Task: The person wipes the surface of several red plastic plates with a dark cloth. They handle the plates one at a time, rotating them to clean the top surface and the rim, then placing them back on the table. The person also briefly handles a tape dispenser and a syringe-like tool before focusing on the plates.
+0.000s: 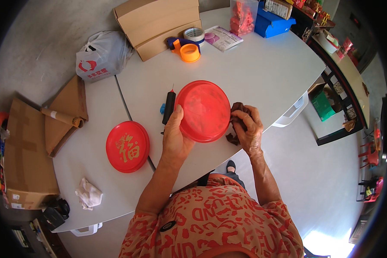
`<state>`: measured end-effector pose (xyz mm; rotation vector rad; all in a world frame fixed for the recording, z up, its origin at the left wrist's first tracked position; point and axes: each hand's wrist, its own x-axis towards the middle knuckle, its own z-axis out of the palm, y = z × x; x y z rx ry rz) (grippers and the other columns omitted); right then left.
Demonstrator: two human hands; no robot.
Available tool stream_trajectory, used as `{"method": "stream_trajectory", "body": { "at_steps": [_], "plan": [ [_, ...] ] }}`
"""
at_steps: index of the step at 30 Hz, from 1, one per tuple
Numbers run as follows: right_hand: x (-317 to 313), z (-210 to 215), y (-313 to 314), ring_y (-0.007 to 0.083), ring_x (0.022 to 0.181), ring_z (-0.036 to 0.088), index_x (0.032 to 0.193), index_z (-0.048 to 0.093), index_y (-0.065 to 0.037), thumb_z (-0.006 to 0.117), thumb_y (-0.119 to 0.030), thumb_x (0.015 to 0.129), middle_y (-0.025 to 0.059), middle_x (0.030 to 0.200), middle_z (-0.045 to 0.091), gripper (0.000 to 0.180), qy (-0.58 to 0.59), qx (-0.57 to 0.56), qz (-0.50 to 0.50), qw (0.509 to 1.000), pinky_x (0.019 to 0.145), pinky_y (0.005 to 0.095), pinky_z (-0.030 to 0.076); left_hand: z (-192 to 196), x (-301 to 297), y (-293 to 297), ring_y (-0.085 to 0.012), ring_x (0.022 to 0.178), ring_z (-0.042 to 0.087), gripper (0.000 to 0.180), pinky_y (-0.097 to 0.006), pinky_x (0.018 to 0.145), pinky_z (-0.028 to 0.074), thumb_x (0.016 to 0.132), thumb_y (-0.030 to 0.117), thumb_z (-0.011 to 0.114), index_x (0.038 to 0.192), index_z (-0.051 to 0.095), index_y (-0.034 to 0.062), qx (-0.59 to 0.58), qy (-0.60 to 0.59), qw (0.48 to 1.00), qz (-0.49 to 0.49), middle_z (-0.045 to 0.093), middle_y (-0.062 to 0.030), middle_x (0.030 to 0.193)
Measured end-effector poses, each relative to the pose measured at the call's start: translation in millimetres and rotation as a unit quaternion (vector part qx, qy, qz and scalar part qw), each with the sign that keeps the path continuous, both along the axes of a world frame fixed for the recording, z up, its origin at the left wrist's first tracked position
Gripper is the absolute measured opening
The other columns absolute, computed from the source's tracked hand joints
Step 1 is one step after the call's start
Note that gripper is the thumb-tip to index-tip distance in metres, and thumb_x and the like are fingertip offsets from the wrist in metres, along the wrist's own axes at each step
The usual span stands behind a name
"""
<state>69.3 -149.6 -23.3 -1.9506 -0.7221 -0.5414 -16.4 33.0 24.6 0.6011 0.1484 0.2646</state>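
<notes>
My left hand (176,137) grips the near left edge of a round red plastic box (204,109), its thumb on the rim. The box is held above the table, its broad translucent face toward me with faint dark patches. Close to its right edge, my right hand (248,129) is closed on a crumpled dark brown cloth (238,108). A round red lid (127,148) with gold decoration lies to the left. Just left of the box is a black cylindrical tool (169,106) with a red collar and thin pointed tip, beside a small blue piece (162,108).
On the grey-white table (137,99) are an orange tape ring (190,53), a tape roll (194,34), a booklet (223,38), a blue box (273,23) and a clear tub (244,19). Leftward are a plastic bag (101,56), cardboard (30,155) and a pale cloth (89,193).
</notes>
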Motion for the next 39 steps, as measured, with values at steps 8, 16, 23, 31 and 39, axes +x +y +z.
{"method": "stream_trajectory", "body": {
  "at_steps": [8, 16, 23, 31, 39],
  "plan": [
    [-35.6, 30.1, 8.7, 0.0227, 0.087, 0.057, 0.097, 0.07, -0.009, 0.071, 0.008, 0.061, 0.0093, 0.105, 0.052, 0.039, -0.093, 0.007, 0.19, 0.977, 0.067, 0.0331, 0.051, -7.6, 7.4, -14.1, -0.0121, 0.098, 0.06, 0.03, -0.028, 0.088, 0.05, 0.101, 0.025, 0.048, 0.115, 0.058, 0.0009, 0.05, 0.018, 0.998, 0.029, 0.062, -0.0052, 0.11],
    [-21.7, 39.2, 15.6, 0.0221, 0.087, 0.061, 0.101, 0.068, -0.004, 0.068, 0.009, 0.072, 0.0125, 0.104, 0.054, 0.032, 0.057, 0.125, 0.109, 0.985, 0.07, 0.0326, 0.053, -1.6, -2.2, -25.5, -0.0031, 0.082, 0.051, 0.03, -0.02, 0.076, 0.043, 0.101, 0.026, 0.05, 0.107, 0.061, -0.0014, 0.32, 0.018, 0.945, 0.062, 0.06, 0.0014, 0.088],
    [-31.4, 77.1, 17.9, 0.0284, 0.092, 0.058, 0.099, 0.069, -0.01, 0.074, 0.001, 0.066, 0.0131, 0.105, 0.052, 0.036, -0.049, -0.022, 0.121, 0.991, 0.074, 0.0366, 0.052, -8.9, -9.5, -33.1, -0.0064, 0.084, 0.053, 0.026, -0.022, 0.077, 0.045, 0.099, 0.014, 0.051, 0.117, 0.057, -0.0033, 0.408, -0.093, 0.907, 0.042, 0.061, -0.0018, 0.096],
    [11.8, 77.6, 6.7, 0.019, 0.075, 0.064, 0.097, 0.066, -0.002, 0.065, -0.001, 0.08, 0.0095, 0.091, 0.061, 0.018, 0.187, 0.139, 0.08, 0.969, 0.06, 0.0295, 0.052, -9.5, -16.8, -26.8, -0.0066, 0.08, 0.05, 0.031, -0.021, 0.072, 0.043, 0.098, 0.01, 0.052, 0.126, 0.056, -0.0009, 0.484, -0.057, 0.873, -0.01, 0.059, -0.001, 0.094],
    [30.5, 58.0, 5.5, 0.0118, 0.064, 0.06, 0.109, 0.06, 0.002, 0.055, -0.011, 0.092, 0.0084, 0.08, 0.066, 0.022, 0.417, 0.219, 0.085, 0.878, 0.054, 0.0263, 0.05, -13.7, -16.2, -24.6, -0.0053, 0.082, 0.05, 0.031, -0.021, 0.073, 0.042, 0.098, 0.013, 0.052, 0.125, 0.055, -0.0008, 0.456, -0.076, 0.887, -0.007, 0.059, -0.0003, 0.093]
  ]
}}
